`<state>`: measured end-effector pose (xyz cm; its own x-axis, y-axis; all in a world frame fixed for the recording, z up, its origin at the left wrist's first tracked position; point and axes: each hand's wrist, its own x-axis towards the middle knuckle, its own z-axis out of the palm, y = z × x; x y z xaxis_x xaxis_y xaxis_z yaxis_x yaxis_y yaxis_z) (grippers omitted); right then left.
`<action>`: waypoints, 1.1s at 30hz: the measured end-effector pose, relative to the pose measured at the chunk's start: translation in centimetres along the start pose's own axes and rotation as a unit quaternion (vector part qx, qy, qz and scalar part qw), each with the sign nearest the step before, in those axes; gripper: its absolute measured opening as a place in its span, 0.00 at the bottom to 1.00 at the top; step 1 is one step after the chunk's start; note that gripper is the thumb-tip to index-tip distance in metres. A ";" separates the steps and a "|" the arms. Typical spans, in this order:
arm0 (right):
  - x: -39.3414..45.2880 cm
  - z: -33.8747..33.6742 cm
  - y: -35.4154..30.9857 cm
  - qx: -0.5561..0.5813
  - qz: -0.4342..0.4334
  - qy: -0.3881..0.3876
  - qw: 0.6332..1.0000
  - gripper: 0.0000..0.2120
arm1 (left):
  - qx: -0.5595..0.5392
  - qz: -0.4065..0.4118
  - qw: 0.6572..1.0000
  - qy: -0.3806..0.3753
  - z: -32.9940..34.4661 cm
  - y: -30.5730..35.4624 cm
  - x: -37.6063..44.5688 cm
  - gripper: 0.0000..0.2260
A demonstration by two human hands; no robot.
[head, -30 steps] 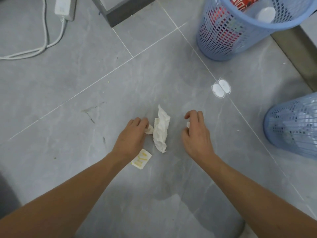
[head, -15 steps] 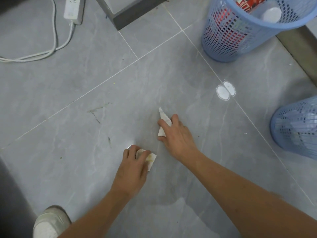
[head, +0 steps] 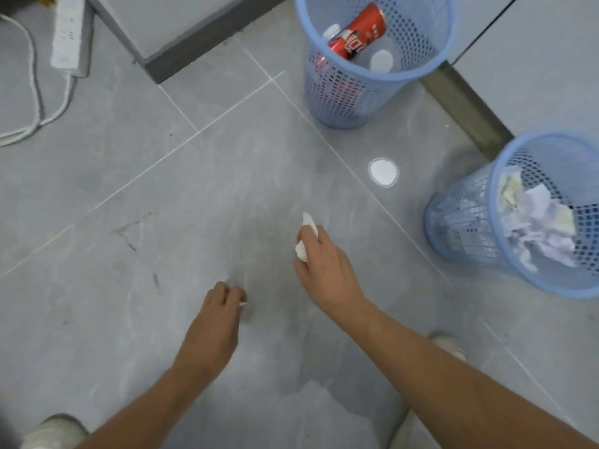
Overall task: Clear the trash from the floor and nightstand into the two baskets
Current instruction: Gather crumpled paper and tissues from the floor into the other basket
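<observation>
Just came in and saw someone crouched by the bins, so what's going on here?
A person is picking litter off the grey tiled floor. The right hand grips a crumpled white tissue; the left hand pinches a small white paper scrap. Two blue mesh baskets stand nearby: the farther basket holds a red can, the nearer basket crumpled paper.

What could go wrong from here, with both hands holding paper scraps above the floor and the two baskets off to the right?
1. The left hand shows only a sliver of its scrap; such a thin grip could let it slip back to the floor.
2. The tissue in the right hand might land in the far basket of cans and bottles rather than the near basket holding paper.
3. The white shoe stands near that basket and could knock it.
</observation>
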<state>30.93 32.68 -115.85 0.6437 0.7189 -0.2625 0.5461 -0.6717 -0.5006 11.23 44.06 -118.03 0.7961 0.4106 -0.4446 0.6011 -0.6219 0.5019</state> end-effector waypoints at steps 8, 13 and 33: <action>-6.6 -19.9 2.4 0.149 0.135 0.246 0.948 0.04 | -0.094 0.198 0.976 0.019 -8.4 24.8 3.1 0.08; -9.2 -29.6 10.0 0.137 0.247 0.276 0.918 0.03 | -0.114 0.248 0.962 0.010 -9.2 38.7 6.0 0.06; -6.8 -37.9 12.6 0.137 0.239 0.037 0.961 0.03 | -0.013 0.225 0.974 -0.009 -14.3 43.4 5.3 0.17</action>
<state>53.78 12.60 -89.07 0.8275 0.3188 -0.4622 0.0233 -0.8419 -0.5391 42.51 28.78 -87.96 0.9781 0.0881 -0.1886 0.1935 -0.7186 0.6680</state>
